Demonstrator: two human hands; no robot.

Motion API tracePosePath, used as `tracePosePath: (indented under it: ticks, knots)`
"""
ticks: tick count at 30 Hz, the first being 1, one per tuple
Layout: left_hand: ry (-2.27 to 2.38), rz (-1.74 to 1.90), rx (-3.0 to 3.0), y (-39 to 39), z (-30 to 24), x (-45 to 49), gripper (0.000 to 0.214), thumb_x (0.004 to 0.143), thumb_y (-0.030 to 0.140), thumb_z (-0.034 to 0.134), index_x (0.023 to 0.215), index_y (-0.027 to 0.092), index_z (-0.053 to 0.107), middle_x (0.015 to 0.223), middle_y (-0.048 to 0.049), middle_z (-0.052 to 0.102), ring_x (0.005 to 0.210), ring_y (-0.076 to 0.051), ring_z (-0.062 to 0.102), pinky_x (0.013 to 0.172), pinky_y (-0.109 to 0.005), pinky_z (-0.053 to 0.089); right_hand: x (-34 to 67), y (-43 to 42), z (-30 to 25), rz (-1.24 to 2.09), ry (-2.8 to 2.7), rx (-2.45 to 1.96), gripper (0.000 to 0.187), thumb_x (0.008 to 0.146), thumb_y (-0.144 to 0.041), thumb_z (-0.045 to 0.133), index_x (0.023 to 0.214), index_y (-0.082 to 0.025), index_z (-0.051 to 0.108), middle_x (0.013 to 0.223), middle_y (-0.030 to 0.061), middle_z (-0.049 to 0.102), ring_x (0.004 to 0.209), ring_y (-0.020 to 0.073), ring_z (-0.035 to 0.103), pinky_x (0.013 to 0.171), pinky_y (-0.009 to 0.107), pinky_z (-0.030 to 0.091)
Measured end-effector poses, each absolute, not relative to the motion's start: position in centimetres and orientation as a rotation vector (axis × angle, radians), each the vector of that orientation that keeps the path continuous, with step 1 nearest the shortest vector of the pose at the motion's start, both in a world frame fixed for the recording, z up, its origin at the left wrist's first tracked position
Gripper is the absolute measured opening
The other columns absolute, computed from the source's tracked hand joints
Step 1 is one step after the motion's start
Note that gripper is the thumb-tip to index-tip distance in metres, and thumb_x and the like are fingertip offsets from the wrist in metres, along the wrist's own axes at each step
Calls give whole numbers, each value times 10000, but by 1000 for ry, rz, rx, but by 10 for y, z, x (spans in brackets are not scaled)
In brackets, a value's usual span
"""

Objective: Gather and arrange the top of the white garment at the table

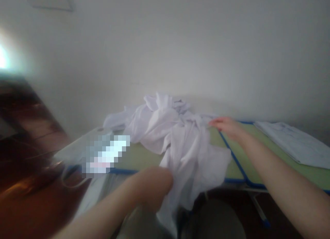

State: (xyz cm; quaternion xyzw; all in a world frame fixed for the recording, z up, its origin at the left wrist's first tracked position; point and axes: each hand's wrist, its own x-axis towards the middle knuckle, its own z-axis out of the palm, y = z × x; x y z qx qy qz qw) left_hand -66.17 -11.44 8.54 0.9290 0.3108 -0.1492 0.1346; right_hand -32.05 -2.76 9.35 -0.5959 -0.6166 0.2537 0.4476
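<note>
A crumpled white garment (177, 136) lies heaped on the green desk top, its lower part hanging over the front edge. The folds hide its exact kind. In the lower middle, my left hand (157, 187) is closed on the hanging part, with the fingers mostly turned out of sight. My right hand (228, 127) reaches to the right side of the heap. Its fingers are pressed together at the garment's edge and look pinched on it, though blur softens the fingertips.
Two green desks with blue edging (238, 163) stand side by side against a pale wall (196, 50). Flat white folded sheets (294, 143) lie on the right desk. A white bag (74, 148) and a pixelated patch are at the left. A rounded stool seat (213, 220) shows below.
</note>
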Motion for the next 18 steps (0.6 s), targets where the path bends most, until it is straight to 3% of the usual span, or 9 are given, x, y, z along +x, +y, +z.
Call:
tracePosePath:
  ticks: [4, 8, 12, 18]
  knots:
    - [828, -641, 2729, -113, 92, -651, 412, 507, 395, 811, 894, 267, 758, 729, -48, 706, 632, -246, 641, 559, -328, 467, -341, -46, 91, 345, -1951, -1526, 246, 651, -389, 741, 808, -199, 739, 646, 7, 605, 627, 143, 526, 603, 255, 395]
    - [746, -345, 2735, -105, 114, -641, 412, 593, 501, 774, 938, 276, 748, 646, -5, 671, 622, -188, 637, 542, -265, 408, -355, -52, 85, 46, -2270, -1439, 179, 733, -345, 705, 805, -184, 736, 662, 25, 612, 639, 137, 510, 641, 255, 365]
    - [765, 103, 2847, -77, 131, -624, 256, 772, 434, 623, 906, 243, 727, 706, -14, 687, 666, -166, 623, 592, -263, 409, -358, -63, 86, -158, -2305, -1364, 258, 859, -331, 599, 678, -169, 685, 625, 30, 584, 616, 129, 484, 631, 262, 329]
    - [1057, 528, 2902, -11, 129, -582, 215, 803, 288, 527, 887, 211, 710, 835, -42, 711, 733, -177, 628, 645, -265, 443, -337, -128, 89, -78, -2275, -1382, 285, 914, -329, 549, 704, -193, 686, 696, 30, 601, 721, 143, 535, 709, 279, 357]
